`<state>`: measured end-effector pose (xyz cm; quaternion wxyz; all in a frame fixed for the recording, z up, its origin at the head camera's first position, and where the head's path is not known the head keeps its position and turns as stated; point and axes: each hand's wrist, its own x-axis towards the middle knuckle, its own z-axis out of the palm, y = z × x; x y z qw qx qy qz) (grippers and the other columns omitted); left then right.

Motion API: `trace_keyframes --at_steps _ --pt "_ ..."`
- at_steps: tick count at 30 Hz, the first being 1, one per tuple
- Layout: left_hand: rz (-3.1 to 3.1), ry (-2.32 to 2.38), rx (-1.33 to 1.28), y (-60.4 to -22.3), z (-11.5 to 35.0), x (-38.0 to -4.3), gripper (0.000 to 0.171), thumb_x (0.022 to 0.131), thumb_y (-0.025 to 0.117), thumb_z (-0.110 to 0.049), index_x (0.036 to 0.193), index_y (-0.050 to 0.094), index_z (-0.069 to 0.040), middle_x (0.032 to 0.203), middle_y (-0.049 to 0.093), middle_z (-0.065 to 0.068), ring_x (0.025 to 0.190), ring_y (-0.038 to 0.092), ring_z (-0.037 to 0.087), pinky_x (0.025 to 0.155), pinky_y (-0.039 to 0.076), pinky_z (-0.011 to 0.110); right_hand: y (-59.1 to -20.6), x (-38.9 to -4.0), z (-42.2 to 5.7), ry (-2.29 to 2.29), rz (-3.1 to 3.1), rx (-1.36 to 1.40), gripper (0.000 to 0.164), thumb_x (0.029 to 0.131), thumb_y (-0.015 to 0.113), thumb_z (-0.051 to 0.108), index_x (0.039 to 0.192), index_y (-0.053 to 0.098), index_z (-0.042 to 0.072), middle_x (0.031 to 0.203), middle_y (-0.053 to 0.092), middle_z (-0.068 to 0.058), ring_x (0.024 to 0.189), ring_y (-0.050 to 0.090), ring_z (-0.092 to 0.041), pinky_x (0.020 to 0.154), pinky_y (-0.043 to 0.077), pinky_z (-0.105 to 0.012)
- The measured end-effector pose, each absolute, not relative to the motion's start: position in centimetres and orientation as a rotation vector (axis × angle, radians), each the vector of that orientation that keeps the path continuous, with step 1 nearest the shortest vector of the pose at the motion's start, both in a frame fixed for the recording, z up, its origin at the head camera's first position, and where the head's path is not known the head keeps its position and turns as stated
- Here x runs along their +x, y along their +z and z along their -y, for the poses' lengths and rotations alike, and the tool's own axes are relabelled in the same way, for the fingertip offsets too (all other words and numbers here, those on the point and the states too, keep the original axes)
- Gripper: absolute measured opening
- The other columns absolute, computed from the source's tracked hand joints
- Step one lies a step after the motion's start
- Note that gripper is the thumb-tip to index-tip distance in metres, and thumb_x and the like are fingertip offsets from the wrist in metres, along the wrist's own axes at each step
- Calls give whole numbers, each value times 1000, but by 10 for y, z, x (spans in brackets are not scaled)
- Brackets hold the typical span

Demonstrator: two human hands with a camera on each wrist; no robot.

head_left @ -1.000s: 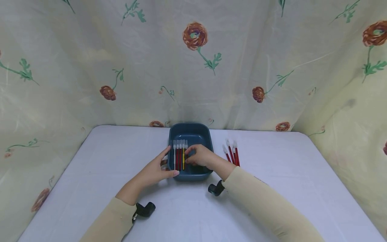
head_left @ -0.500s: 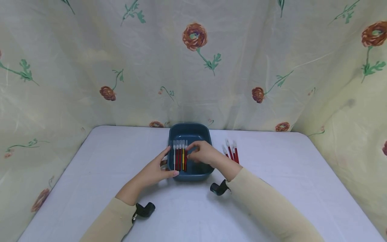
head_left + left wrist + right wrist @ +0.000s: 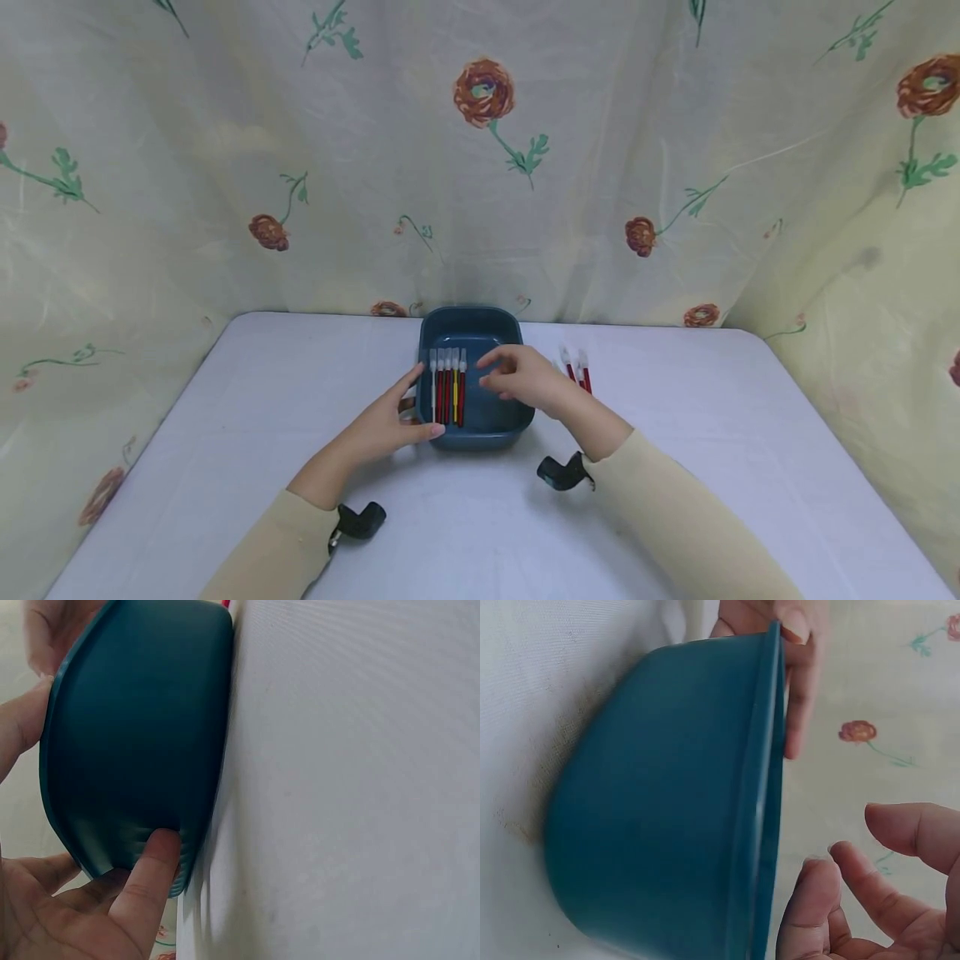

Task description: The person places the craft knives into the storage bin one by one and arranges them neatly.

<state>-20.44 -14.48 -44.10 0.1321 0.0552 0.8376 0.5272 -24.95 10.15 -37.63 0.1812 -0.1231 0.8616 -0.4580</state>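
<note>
A dark blue plastic basin (image 3: pixel 480 440) stands on the table. Along its left inside lies a row of slim pen-like sticks with clear caps: a white one (image 3: pixel 432 396), several red ones, a yellow one (image 3: pixel 455 396) and a red one (image 3: pixel 462 404) at the right end. My left hand (image 3: pixel 382 429) holds the basin's left side, thumb at the rim and fingers against the outer wall (image 3: pixel 135 735). Above the basin's right part hovers my right hand (image 3: pixel 528 379), fingers loosely bent and apart, with nothing between them in the right wrist view.
Several more red capped sticks (image 3: pixel 584 371) lie to the right of the basin, partly hidden by my right hand and forearm. The white-covered table (image 3: pixel 300 375) ends at a flower-patterned curtain (image 3: pixel 337 150) behind the basin.
My right hand has let go of the red stick at the row's right end and lifted away to the right. The left hand has stayed on the basin.
</note>
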Motion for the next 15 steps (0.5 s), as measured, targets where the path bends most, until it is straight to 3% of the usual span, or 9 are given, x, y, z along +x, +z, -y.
trace_keyframes --at_steps 6,15 --pt "-2449 1509 140 -442 144 -205 105 82 84 -36 162 17 -28 160 33 15 140 42 38 103 47 49 -369 -244 -112 -1271 -2469 -347 29 96 67 21 124 66 12 99 64 -9 100 65 -37 88 57 -43" --pt "-2458 1510 150 -442 144 -205 104 82 85 -32 162 17 -27 160 32 15 140 42 37 102 48 49 -365 -241 -137 -1261 -2536 -391 25 99 63 22 120 67 9 106 66 -12 93 63 -29 83 57 -39"
